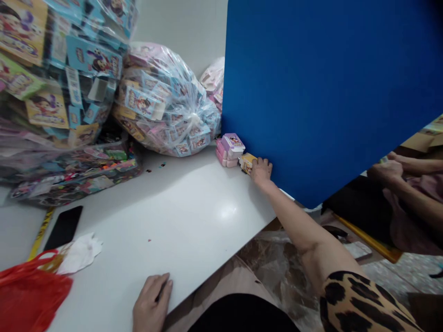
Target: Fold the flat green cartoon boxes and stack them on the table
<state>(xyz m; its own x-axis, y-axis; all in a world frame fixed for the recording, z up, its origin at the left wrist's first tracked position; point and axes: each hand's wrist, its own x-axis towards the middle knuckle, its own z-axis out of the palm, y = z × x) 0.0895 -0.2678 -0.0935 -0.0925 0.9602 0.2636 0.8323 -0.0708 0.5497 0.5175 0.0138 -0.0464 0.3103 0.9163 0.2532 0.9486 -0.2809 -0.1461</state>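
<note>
My right hand reaches to the back of the white table, its fingers closed over the end of a small yellow box. That box sits beside a little stack of pink and purple boxes, close to the blue panel. Part of the yellow box is hidden under my fingers. My left hand lies at the table's front edge with loosely bent fingers. A dark gap shows between its thumb and finger, and I see nothing held there.
Clear bags full of small printed boxes line the back left. The blue panel stands along the right. A black phone, crumpled tissue and red plastic bag lie left. Another person's hands show at far right.
</note>
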